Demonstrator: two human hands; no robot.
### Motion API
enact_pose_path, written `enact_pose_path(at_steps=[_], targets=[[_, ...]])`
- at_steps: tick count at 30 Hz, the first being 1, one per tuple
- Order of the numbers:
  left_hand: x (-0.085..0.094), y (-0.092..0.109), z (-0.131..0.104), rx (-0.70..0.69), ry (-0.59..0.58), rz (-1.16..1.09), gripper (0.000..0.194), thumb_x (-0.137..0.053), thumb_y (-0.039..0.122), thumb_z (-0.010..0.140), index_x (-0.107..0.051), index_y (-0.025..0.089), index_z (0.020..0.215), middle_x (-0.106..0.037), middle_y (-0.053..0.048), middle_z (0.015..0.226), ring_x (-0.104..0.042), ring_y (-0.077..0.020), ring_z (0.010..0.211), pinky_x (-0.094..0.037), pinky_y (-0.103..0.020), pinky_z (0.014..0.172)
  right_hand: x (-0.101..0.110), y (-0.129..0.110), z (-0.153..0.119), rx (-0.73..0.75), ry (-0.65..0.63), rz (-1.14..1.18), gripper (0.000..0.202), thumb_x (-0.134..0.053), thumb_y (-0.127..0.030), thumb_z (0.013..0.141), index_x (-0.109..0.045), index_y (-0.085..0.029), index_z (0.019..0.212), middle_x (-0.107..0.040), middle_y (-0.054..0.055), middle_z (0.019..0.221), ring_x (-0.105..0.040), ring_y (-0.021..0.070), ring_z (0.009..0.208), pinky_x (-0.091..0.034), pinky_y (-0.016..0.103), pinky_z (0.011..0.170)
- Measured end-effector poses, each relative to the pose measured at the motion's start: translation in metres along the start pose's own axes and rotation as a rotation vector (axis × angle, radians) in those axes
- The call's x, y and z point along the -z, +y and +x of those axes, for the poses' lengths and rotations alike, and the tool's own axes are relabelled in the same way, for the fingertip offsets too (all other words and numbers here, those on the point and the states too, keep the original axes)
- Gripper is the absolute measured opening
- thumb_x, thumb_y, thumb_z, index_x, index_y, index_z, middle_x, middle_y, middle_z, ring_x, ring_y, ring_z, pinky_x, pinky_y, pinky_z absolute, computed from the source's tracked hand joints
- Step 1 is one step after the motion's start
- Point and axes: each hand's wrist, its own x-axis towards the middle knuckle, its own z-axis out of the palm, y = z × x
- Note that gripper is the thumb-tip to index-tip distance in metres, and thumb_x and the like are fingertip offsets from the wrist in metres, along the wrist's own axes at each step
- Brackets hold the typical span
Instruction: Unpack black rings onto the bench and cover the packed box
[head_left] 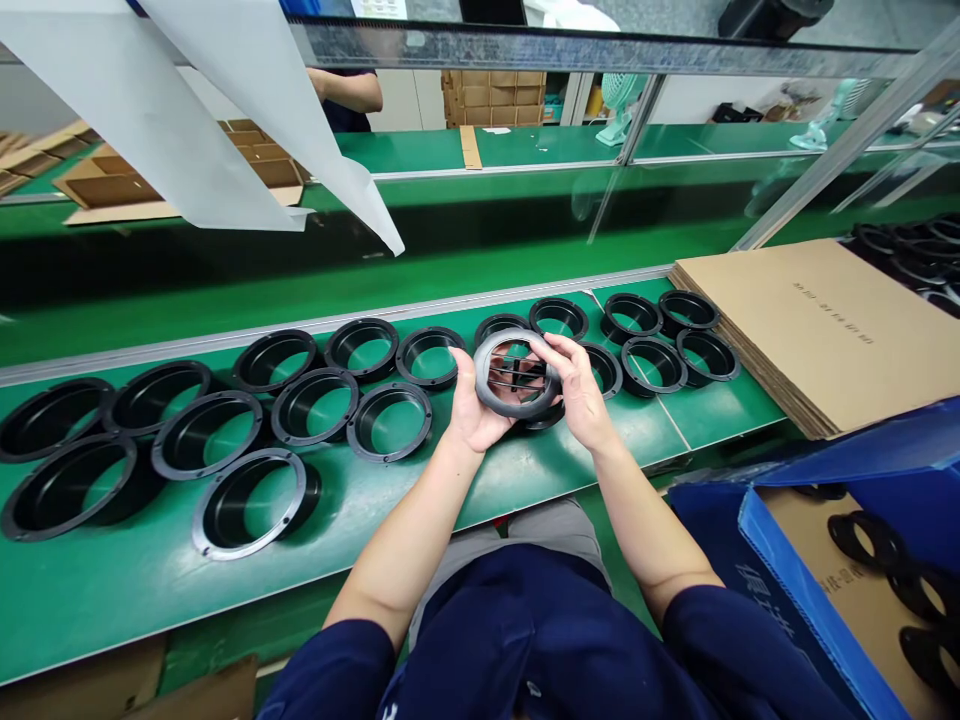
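Both hands meet above the near edge of the green bench point(525, 480): the left hand point(472, 405) and right hand point(577, 390) are each closed on the rim of a black slatted ring point(516, 372), held tilted just over the surface. Near the right elbow sits a blue box point(787, 580) with more black parts inside. Rows of black rings point(315, 405) lie across the bench on both sides of the hands. Farther right rests a stack of flat cardboard point(825, 330). Beyond, white paper sheets point(225, 120) hang down, and another person's arm point(349, 90) shows behind them.
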Motion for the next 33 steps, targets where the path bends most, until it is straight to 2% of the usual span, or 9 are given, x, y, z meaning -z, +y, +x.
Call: enact_pose_path(at_steps=[4,8,14,18,21,23,27,30,33], targets=[[0.0,-0.002,-0.001,-0.008,0.028,0.016,0.078,-0.039,0.084,0.093,-0.07,0.016,0.118,-0.068,-0.016,0.128,-0.059,-0.0388,0.129,-0.047,-0.063,0.111,-0.003,-0.002,-0.003,-0.044,-0.01,-0.059,0.076,-0.011,-0.069,0.107,-0.056,-0.024,0.149,-0.04,0.011,0.152,-0.047,0.0301,0.137,-0.038,0.048,0.121],[0.0,-0.001,-0.001,-0.01,0.017,0.034,0.08,-0.039,0.084,0.093,-0.068,0.017,0.124,-0.068,-0.016,0.129,-0.058,-0.0383,0.131,-0.046,-0.061,0.112,-0.003,-0.003,-0.003,-0.023,-0.013,-0.093,0.073,-0.007,-0.063,0.109,-0.054,-0.024,0.15,-0.041,0.011,0.15,-0.047,0.0287,0.135,-0.04,0.048,0.119],[0.007,-0.002,0.002,-0.031,0.073,0.109,0.089,-0.027,0.085,0.095,-0.068,0.013,0.127,-0.066,-0.015,0.134,-0.054,-0.033,0.136,-0.045,-0.048,0.117,-0.003,0.004,-0.009,0.268,-0.126,-0.419,0.066,-0.043,-0.071,0.104,-0.054,-0.026,0.151,-0.027,0.009,0.163,-0.021,0.0378,0.15,-0.025,0.058,0.125],[0.006,-0.014,-0.003,0.012,-0.03,0.235,0.082,-0.045,0.085,0.089,-0.067,0.018,0.131,-0.065,-0.012,0.137,-0.05,-0.0329,0.14,-0.041,-0.045,0.12,0.002,-0.001,-0.01,0.175,-0.238,-0.415,0.091,-0.068,-0.071,0.091,-0.033,-0.025,0.161,-0.002,0.011,0.169,-0.009,0.0421,0.154,-0.023,0.064,0.123],[0.005,-0.021,-0.007,-0.035,-0.124,0.38,0.081,-0.066,0.081,0.08,-0.063,0.026,0.139,-0.063,-0.01,0.14,-0.047,-0.0336,0.141,-0.038,-0.045,0.12,0.012,-0.003,-0.009,0.101,-0.255,-0.302,0.108,-0.077,-0.065,0.082,-0.019,-0.025,0.165,-0.011,0.014,0.166,-0.017,0.04,0.152,-0.029,0.061,0.122],[0.006,-0.02,-0.011,-0.162,-0.135,0.616,0.073,-0.066,0.077,0.085,-0.062,0.029,0.14,-0.062,-0.008,0.141,-0.048,-0.033,0.139,-0.036,-0.046,0.12,0.023,0.002,-0.008,0.072,-0.186,-0.239,0.106,-0.075,-0.064,0.082,-0.02,-0.026,0.164,-0.023,0.015,0.161,-0.025,0.0381,0.149,-0.031,0.059,0.122],[0.021,-0.012,-0.03,-0.425,-0.099,1.494,0.037,-0.066,0.053,0.096,-0.075,0.026,0.12,-0.07,-0.011,0.125,-0.052,-0.0359,0.124,-0.035,-0.055,0.113,0.044,0.02,-0.009,-0.027,-0.03,-0.27,0.096,-0.068,-0.065,0.087,-0.023,-0.028,0.163,-0.03,0.015,0.154,-0.032,0.0376,0.144,-0.033,0.061,0.12],[0.038,-0.015,-0.053,-0.466,-0.167,1.927,0.027,-0.064,0.036,0.099,-0.072,0.023,0.122,-0.068,-0.012,0.129,-0.051,-0.0364,0.117,-0.043,-0.054,0.098,0.042,0.023,-0.014,-0.094,-0.099,-0.339,0.097,-0.073,-0.064,0.084,-0.027,-0.03,0.163,-0.027,0.014,0.154,-0.03,0.0393,0.145,-0.034,0.062,0.118],[0.051,-0.021,-0.071,-0.554,-0.131,2.056,0.026,-0.054,0.027,0.103,-0.07,0.02,0.123,-0.067,-0.012,0.131,-0.05,-0.0347,0.117,-0.046,-0.05,0.093,0.027,0.013,-0.02,-0.08,-0.239,-0.414,0.101,-0.08,-0.062,0.08,-0.029,-0.032,0.162,-0.022,0.014,0.157,-0.025,0.0417,0.146,-0.034,0.064,0.117]])
